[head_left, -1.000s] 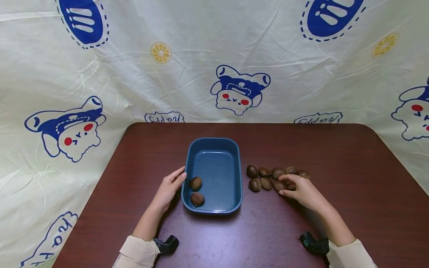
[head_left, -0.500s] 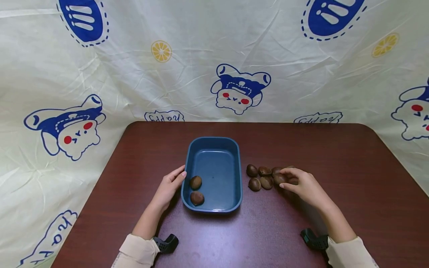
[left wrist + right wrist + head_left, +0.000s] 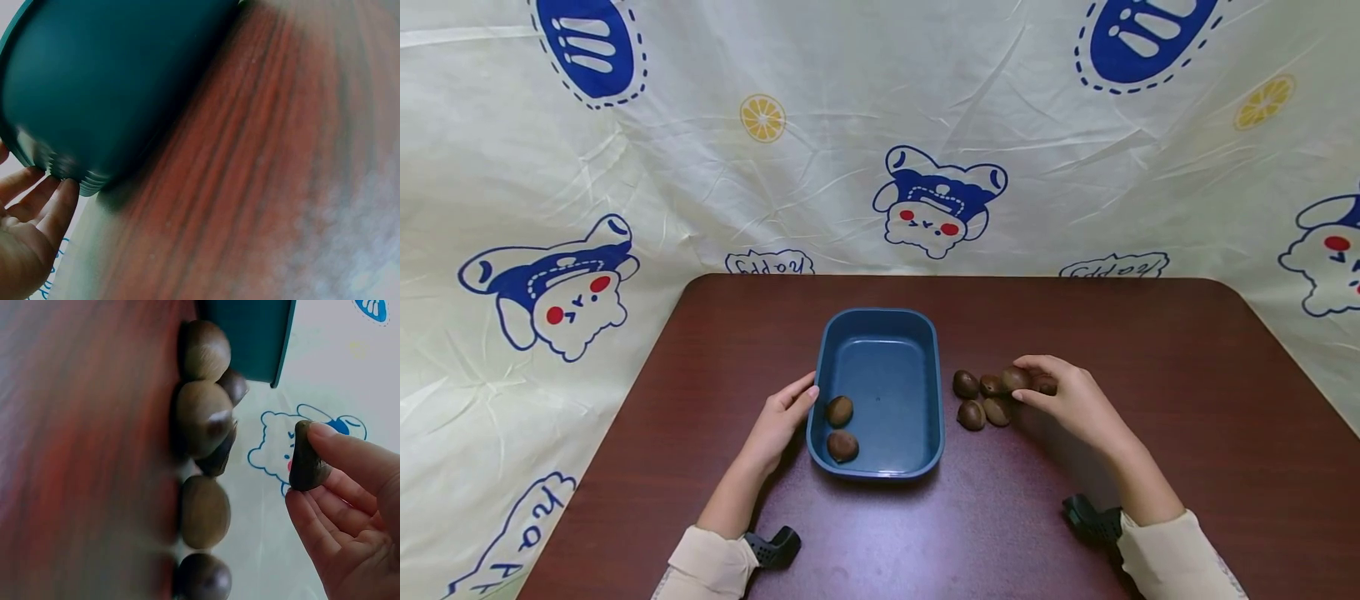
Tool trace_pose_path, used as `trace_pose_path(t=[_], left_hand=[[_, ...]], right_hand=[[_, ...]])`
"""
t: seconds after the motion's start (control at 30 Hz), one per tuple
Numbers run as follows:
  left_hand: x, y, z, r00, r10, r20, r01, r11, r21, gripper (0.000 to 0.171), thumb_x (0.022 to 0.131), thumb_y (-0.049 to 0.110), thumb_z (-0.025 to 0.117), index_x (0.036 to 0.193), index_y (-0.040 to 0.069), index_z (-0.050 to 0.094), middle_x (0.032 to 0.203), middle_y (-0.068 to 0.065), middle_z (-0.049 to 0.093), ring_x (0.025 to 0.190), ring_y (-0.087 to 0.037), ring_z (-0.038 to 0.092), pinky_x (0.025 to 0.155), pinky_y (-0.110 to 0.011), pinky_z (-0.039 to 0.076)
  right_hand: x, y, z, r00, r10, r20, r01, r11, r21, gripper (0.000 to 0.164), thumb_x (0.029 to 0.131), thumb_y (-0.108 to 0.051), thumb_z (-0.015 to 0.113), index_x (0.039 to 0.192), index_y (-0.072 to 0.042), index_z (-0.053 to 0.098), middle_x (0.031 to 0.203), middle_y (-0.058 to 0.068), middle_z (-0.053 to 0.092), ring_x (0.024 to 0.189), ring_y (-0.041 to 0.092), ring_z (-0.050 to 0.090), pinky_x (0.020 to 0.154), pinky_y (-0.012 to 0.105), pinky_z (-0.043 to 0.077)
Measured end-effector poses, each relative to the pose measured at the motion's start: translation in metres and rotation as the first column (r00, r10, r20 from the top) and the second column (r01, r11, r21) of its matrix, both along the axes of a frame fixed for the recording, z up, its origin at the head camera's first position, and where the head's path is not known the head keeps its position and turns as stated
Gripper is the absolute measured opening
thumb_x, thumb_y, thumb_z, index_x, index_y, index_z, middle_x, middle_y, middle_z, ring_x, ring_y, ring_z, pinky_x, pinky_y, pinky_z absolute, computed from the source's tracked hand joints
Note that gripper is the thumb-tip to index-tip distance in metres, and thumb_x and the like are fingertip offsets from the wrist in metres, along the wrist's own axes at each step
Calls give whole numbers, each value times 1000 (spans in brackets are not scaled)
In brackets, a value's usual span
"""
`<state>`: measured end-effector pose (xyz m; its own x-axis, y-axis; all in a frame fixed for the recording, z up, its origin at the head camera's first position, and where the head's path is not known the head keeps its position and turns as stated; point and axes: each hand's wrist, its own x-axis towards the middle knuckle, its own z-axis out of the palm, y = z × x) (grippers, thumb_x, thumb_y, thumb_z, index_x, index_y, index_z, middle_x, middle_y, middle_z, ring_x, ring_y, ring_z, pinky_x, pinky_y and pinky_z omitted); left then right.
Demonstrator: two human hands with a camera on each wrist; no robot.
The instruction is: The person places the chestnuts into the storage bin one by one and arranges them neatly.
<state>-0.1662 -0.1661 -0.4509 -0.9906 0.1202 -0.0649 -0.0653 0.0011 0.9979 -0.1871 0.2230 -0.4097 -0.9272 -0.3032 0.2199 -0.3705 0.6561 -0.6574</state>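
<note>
My right hand point(image 3: 1070, 398) pinches a brown chestnut point(image 3: 306, 459) between thumb and fingertips, lifted above the table in the right wrist view. Close by on its left lie several more chestnuts point(image 3: 971, 415) in two short rows, and another is partly hidden behind the fingers. A blue rectangular tray point(image 3: 880, 476) stands to the left of them, with two chestnuts point(image 3: 842, 446) inside near its left wall. Against the tray's left side rests my left hand point(image 3: 777, 427); in the left wrist view its fairly straight fingertips touch the outer wall.
The dark brown table point(image 3: 1150, 350) runs out to rounded far corners. Behind and beside it hangs a pale cloth point(image 3: 820, 192) printed with cartoon animals. A dark wrist device point(image 3: 775, 547) sits at each cuff.
My right hand has taken a chestnut from the near row and moved up and slightly left with it over the far row. The left hand and tray stay put.
</note>
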Motion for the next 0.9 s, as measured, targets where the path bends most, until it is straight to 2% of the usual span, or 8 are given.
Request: trace_pose_path(t=[0.27,0.43,0.5,0.73,0.9], left_hand=[[1,1,3,1000,1,3,-1,1000,3,45,93,20,51,132,0,42,133,-16,43,118,-25,42,95,-36,35],[0,0,2,1000,-3,2,3,1000,7,45,93,20,50,132,-1,42,132,-17,43,118,-25,42,95,-37,36],[-1,0,-1,1000,1,-4,-1,1000,6,45,92,22,52,131,0,44,131,-16,45,117,-25,44,94,-37,37],[-2,0,-4,1000,0,-16,0,1000,-8,47,92,24,53,131,1,44,130,-16,45,117,-27,44,93,-36,38],[-1,-1,-2,1000,5,-11,-5,1000,-3,45,92,23,52,131,1,45,130,-15,46,116,-26,45,93,-37,38]], right_hand=[[-6,-21,11,999,43,34,-41,998,-46,37,81,-8,67,115,-1,56,106,14,58,91,27,59,77,43,48],[-12,-37,16,996,83,26,-81,995,-63,38,80,-9,68,115,0,56,105,12,58,90,24,59,78,39,48],[-14,-43,17,995,99,17,-97,993,-65,38,79,-10,68,114,-1,56,106,10,58,91,22,58,79,39,47],[-19,-65,24,990,139,19,-137,988,-67,39,79,-11,69,115,-2,57,108,9,57,93,22,57,81,43,46],[-24,-83,26,984,179,23,-177,982,-68,39,79,-10,69,115,-2,57,109,9,58,93,20,57,81,39,47]])
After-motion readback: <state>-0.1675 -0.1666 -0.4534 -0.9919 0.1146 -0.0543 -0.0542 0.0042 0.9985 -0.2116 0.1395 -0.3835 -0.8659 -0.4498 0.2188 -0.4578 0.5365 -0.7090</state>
